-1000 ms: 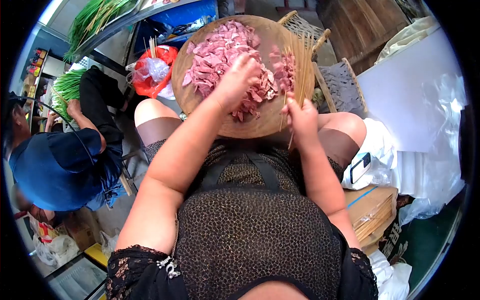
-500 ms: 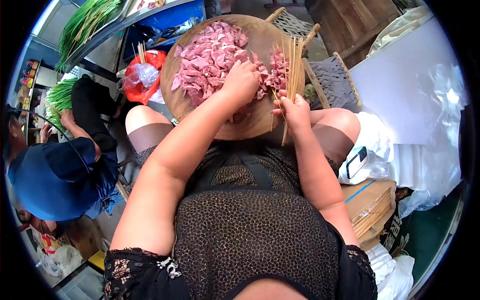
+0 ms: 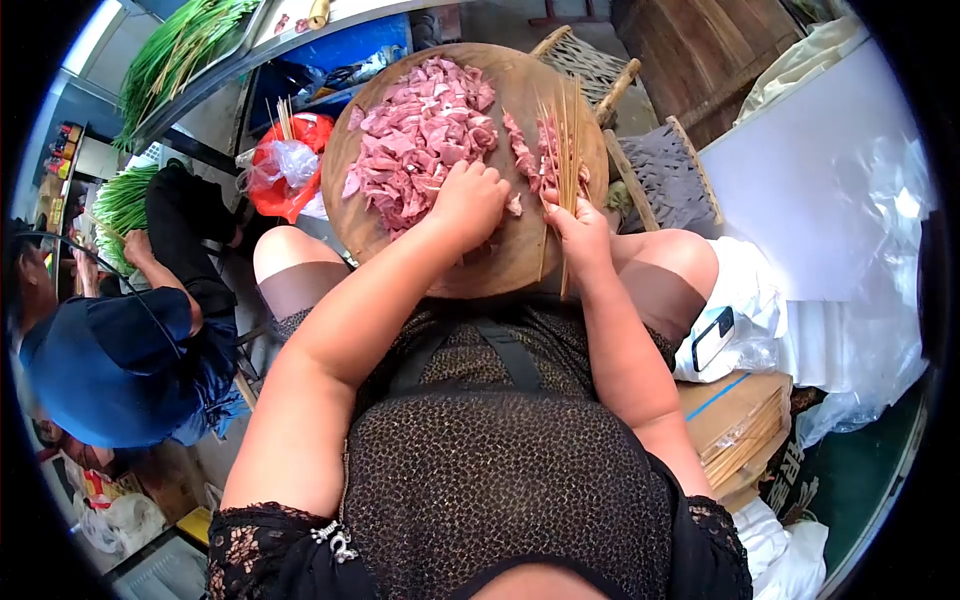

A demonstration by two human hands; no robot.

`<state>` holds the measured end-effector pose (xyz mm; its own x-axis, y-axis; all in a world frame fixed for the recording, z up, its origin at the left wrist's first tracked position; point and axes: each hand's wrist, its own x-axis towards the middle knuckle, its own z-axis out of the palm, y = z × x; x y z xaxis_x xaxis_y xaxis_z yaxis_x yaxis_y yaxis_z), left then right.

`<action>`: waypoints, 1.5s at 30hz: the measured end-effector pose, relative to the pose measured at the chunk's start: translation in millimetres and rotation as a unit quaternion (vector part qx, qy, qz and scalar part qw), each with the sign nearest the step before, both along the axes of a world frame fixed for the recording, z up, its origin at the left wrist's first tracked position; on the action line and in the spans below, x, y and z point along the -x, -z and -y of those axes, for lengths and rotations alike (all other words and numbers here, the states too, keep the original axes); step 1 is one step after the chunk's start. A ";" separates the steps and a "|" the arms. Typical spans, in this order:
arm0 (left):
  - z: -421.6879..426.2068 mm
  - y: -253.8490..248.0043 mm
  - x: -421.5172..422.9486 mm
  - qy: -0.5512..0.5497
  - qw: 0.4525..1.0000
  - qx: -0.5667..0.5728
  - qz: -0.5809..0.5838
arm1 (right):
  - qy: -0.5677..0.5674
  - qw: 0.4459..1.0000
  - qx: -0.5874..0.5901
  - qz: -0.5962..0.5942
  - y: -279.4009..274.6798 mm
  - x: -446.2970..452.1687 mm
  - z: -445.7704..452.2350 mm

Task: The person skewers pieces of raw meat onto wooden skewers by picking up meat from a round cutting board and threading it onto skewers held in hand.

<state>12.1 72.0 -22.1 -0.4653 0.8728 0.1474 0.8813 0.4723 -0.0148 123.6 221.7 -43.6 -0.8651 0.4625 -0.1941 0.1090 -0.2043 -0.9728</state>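
Raw meat pieces [image 3: 420, 130] heaped on round wooden board [image 3: 350, 215]. Our left hand [image 3: 582, 232] grips bamboo skewers [image 3: 570, 150], threaded meat [image 3: 519, 150] beside them. Our right hand [image 3: 470, 205], fingers curled, is at the pile's lower edge; can't tell if it grips any. Red bag [image 3: 288, 168] sits left of board.

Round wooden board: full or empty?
Partly full. A heap of cut meat covers much of the round wooden board; bare wood shows around the heap and in front of it, near the right hand.
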 end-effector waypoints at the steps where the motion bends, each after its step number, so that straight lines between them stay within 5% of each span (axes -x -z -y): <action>1: 4.5 -2.3 -4.4 0.007 1.000 0.001 -0.017 | -0.002 1.000 0.001 -0.002 -0.7 -1.4 -0.1; 10: 5.4 -16.8 -21.5 0.020 0.999 -0.008 -0.044 | -0.030 0.997 0.066 -0.002 -82.8 -42.0 -9.8; 16: 21.7 -31.8 -11.1 -0.021 0.999 -0.031 -0.012 | -0.092 0.987 0.072 0.109 -46.5 -89.4 12.3; 20: 39.8 -36.9 5.3 -0.041 0.969 -0.237 0.062 | -0.099 0.988 0.061 0.097 -59.4 -76.4 16.0; 23: 52.2 -44.0 24.7 -0.039 0.963 -0.262 0.048 | -0.088 0.991 0.075 0.068 -72.8 -56.5 19.6; 26: 61.8 -43.7 31.1 -0.137 0.919 -0.317 0.189 | -0.089 0.990 0.105 0.037 -76.5 -45.7 32.5; 29: 69.4 -45.1 38.8 -0.209 0.755 -0.423 0.455 | -0.148 0.981 0.115 0.045 -60.3 -40.9 44.1; 30: 72.1 -44.9 39.8 -0.210 0.756 -0.423 0.454 | -0.160 0.979 0.107 0.061 -51.7 -41.5 45.9; 32: 76.7 -43.5 38.8 -0.214 0.580 -0.485 0.618 | -0.177 0.975 0.091 0.098 -39.6 -43.6 46.6; 37: 81.3 -46.0 35.6 -0.192 0.532 -0.506 0.651 | -0.180 0.977 0.087 0.076 -41.8 -44.2 47.6; 39: 81.1 -52.0 31.4 -0.174 0.430 -0.552 0.693 | -0.164 0.980 0.091 0.064 -43.1 -45.4 49.7; 42: 81.4 -58.0 28.4 -0.177 0.362 -0.583 0.705 | -0.149 0.980 0.104 0.078 -43.5 -45.2 50.7; 45: 79.4 -45.1 31.7 -0.135 0.356 -0.627 0.679 | -0.149 0.977 0.133 0.070 -43.8 -45.7 52.4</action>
